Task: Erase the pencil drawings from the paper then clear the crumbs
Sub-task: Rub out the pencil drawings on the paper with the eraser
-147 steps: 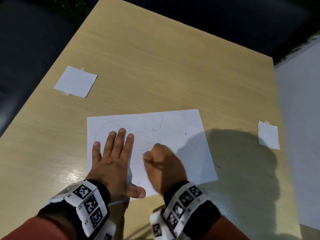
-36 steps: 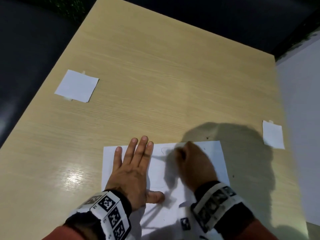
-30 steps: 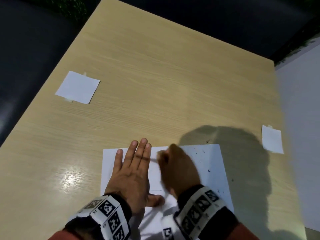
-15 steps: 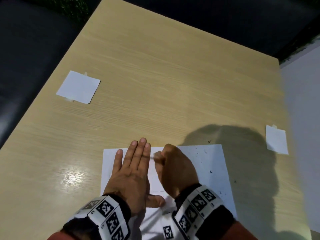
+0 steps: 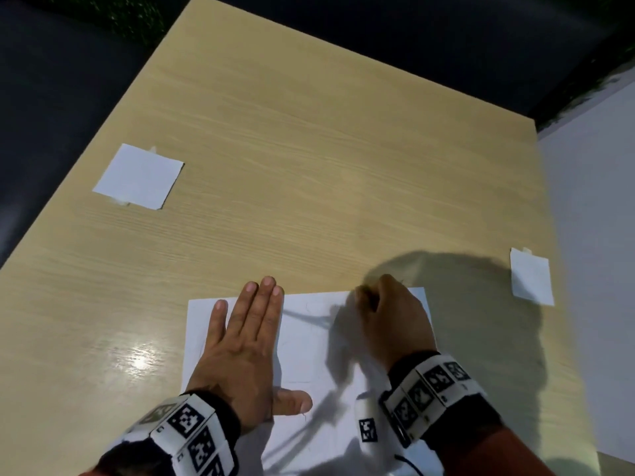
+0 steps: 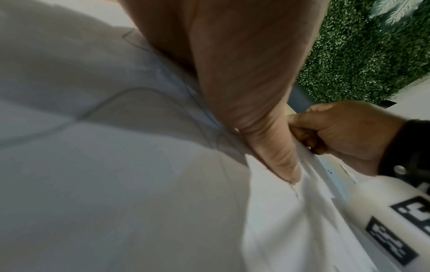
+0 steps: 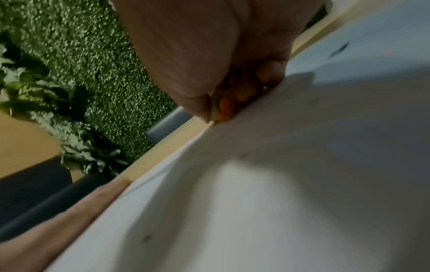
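Observation:
A white sheet of paper [image 5: 309,359] lies near the front edge of the wooden table [image 5: 309,149]. My left hand [image 5: 245,341] lies flat on the sheet's left part, fingers straight, thumb out to the right. My right hand [image 5: 388,314] is curled at the sheet's far edge and pinches a small orange eraser [image 7: 223,108] against the paper [image 7: 279,184]. Faint pencil lines [image 6: 139,92] show beside my left palm [image 6: 232,64] in the left wrist view. Dark crumbs [image 7: 339,48] lie scattered on the sheet.
A small white paper square [image 5: 139,176] is taped at the table's left side, another [image 5: 531,281] near its right edge. A white surface [image 5: 598,218] adjoins the table on the right. Dark seating surrounds the far side, with a green hedge wall [image 6: 372,46] behind.
My right hand has slid to the right along the sheet's far edge, away from my left fingers. The left hand has stayed flat in place on the paper.

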Tool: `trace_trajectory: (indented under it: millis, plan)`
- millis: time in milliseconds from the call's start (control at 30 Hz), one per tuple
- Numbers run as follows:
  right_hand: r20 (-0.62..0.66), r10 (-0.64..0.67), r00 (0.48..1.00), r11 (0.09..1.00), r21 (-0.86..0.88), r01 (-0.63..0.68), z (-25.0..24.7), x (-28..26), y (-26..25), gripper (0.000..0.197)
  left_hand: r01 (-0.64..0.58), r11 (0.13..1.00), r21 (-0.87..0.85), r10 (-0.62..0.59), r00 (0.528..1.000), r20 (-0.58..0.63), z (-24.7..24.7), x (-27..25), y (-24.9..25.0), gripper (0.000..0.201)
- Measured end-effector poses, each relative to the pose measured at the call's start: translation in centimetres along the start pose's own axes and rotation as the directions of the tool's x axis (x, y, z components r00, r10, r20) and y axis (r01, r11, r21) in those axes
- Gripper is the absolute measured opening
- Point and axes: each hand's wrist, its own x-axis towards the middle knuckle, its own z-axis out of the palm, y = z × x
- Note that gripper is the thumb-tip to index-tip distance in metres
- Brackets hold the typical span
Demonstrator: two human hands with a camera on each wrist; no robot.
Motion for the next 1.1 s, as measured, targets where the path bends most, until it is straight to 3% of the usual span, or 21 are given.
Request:
trace_trajectory:
  millis: [100,200,233,367,433,500,600,667,767,800,1000,1100]
  plan:
    - [-0.022,-0.008,1.0,1.0,0.025,0.008,0.2,-0.7,-1.4,0.024,0.006,1.0,-0.007,-0.006,1.0,0.005,-0.1,0.1,0.1,0.144]
    - [0.078,-0.278,0.957,0.96,0.006,0.279,2.8,-3.0,-4.5,0.023,0.017,1.0,-0.011,-0.017,1.0,-0.01,-0.1,0.2,0.1,0.145]
    - [0.086,-0.289,0.954,0.957,-0.001,0.29,2.8,-3.3,-4.5,0.022,0.013,1.0,-0.007,-0.014,1.0,-0.01,-0.1,0.2,0.2,0.145]
    - [0.019,0.029,0.999,1.0,-0.011,-0.029,-0.5,-1.0,-0.2,0.028,-0.002,1.0,-0.014,0.001,1.0,-0.017,0.0,0.1,0.1,0.145]
    - [-0.005,0.054,0.999,0.998,-0.02,-0.054,-1.2,-0.6,0.1,0.027,0.006,1.0,-0.021,-0.007,1.0,-0.029,0.1,0.1,0.0,0.145]
    - [0.023,-0.084,0.996,0.996,0.003,0.084,0.3,-1.6,-2.7,0.026,0.006,1.0,-0.022,-0.007,0.999,-0.043,-0.1,0.1,0.2,0.145]
    - [0.135,-0.311,0.941,0.95,0.027,0.311,3.6,-4.5,-6.3,0.022,-0.017,0.999,-0.04,0.014,0.997,-0.076,-0.3,0.0,0.4,0.139]
    - [0.123,-0.252,0.96,0.966,-0.025,0.256,3.1,-3.9,-5.0,0.022,-0.016,0.999,-0.036,0.013,0.997,-0.072,-0.4,-0.1,0.3,0.14]
    - [0.042,-0.002,0.999,1.0,-0.007,0.003,0.5,-2.5,-0.7,0.029,-0.007,1.0,-0.028,0.007,1.0,-0.017,0.1,0.0,0.2,0.144]
    - [0.025,0.029,0.999,1.0,0.001,-0.029,-0.1,-2.4,0.0,0.03,-0.001,1.0,-0.03,0.0,1.0,-0.023,0.1,0.1,0.0,0.144]
    - [-0.034,0.037,0.999,0.999,0.021,-0.036,0.2,-1.7,0.4,0.022,-0.071,0.989,-0.133,0.063,0.996,-0.067,-0.8,-0.4,-1.1,0.13]
    - [-0.07,0.094,0.993,0.996,0.008,-0.094,-0.2,-0.1,1.3,0.021,-0.095,0.993,-0.07,0.09,0.994,-0.069,-1.1,-1.3,-2.6,0.121]
